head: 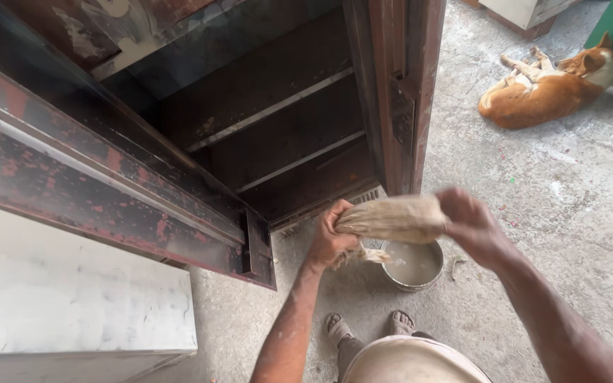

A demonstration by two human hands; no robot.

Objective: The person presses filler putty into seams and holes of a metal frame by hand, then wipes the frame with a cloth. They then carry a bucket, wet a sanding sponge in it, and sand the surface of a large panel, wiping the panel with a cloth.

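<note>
Both of my hands grip a wet, beige cloth (391, 218), twisted into a thick roll and held level in the air. My left hand (330, 241) clasps its left end, where a loose tail hangs down. My right hand (471, 225) clasps its right end. Directly below the cloth a round metal bowl (414, 285) of cloudy grey water stands on the concrete floor (576, 206). My sandalled feet (369, 328) are just in front of the bowl.
A tall, rusty brown metal cabinet (278, 128) with bare shelves stands open ahead, its door (108, 177) swung out to my left. A pale box (72, 298) sits at lower left. An orange-and-white dog (544, 89) lies on the floor at upper right.
</note>
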